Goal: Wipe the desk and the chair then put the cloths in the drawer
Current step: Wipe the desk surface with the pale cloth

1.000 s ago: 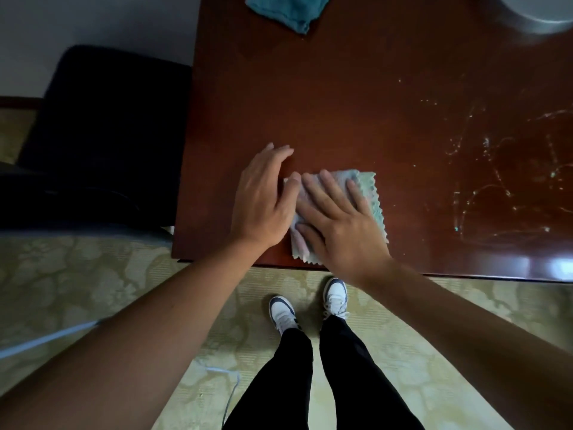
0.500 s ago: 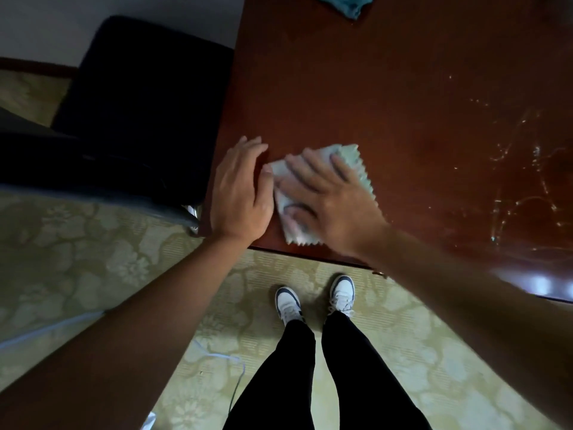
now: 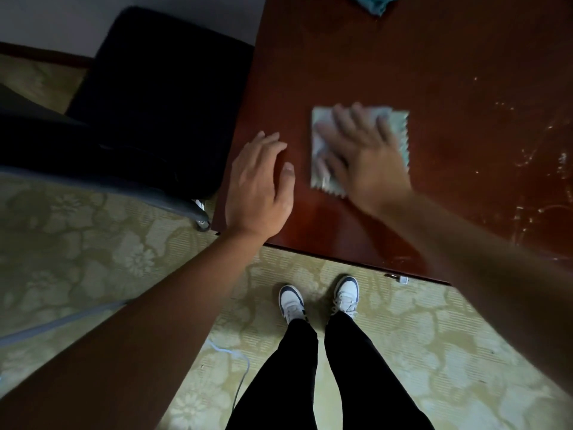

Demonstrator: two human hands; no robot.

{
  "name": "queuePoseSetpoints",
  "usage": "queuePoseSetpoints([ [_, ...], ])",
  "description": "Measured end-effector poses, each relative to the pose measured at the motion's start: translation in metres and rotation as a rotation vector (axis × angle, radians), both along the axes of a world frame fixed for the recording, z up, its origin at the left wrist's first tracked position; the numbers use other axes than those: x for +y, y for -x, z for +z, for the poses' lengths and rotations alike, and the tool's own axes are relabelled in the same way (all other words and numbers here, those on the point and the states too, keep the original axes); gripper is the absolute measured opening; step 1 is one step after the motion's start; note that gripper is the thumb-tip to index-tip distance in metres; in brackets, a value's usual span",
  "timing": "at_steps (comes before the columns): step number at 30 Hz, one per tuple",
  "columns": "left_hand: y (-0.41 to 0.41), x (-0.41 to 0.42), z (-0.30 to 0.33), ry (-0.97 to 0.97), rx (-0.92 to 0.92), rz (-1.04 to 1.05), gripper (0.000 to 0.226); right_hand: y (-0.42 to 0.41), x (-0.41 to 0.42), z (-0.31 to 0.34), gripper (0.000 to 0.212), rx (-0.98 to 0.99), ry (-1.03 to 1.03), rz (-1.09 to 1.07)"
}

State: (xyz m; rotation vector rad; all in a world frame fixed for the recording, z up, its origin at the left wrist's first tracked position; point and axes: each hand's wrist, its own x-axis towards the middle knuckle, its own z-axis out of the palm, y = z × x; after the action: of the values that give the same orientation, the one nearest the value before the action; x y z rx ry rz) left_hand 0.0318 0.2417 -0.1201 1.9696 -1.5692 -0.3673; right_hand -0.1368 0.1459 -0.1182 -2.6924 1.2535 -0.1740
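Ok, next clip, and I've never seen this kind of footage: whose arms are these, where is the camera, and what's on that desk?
There is no machine here. A person wears a wide-angle camera on the head, looking down, so you see their own arms, black trousers and white shoes. They stand at a dark red wooden desk. The right hand, blurred by motion, presses flat on a pale folded cloth with a zigzag edge, apparently wiping. The left hand lies open near the desk's corner, holding nothing. A second, teal cloth sits at the far edge, and smeary streaks show to the right. A black chair stands beside the desk, on patterned carpet.
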Motion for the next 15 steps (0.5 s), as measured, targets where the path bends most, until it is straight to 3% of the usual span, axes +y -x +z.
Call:
queuePoseSetpoints([
  [4,0.0,0.0,0.0,0.007,0.0,-0.002,0.042,-0.004,-0.022,0.0,0.058,-0.013,-0.046,-0.198],
  [8,-0.001,0.0,0.0,0.005,-0.017,-0.002,0.043,0.005,0.057,-0.006,0.051,-0.069,0.018,0.027],
  [10,-0.001,0.0,0.001,-0.003,-0.022,-0.002,0.044,0.007,0.049,-0.006,0.05,-0.053,0.01,0.051],
  [15,0.0,0.0,-0.001,0.009,-0.018,0.004,0.043,0.0,-0.022,0.0,0.051,-0.017,-0.07,-0.282],
])
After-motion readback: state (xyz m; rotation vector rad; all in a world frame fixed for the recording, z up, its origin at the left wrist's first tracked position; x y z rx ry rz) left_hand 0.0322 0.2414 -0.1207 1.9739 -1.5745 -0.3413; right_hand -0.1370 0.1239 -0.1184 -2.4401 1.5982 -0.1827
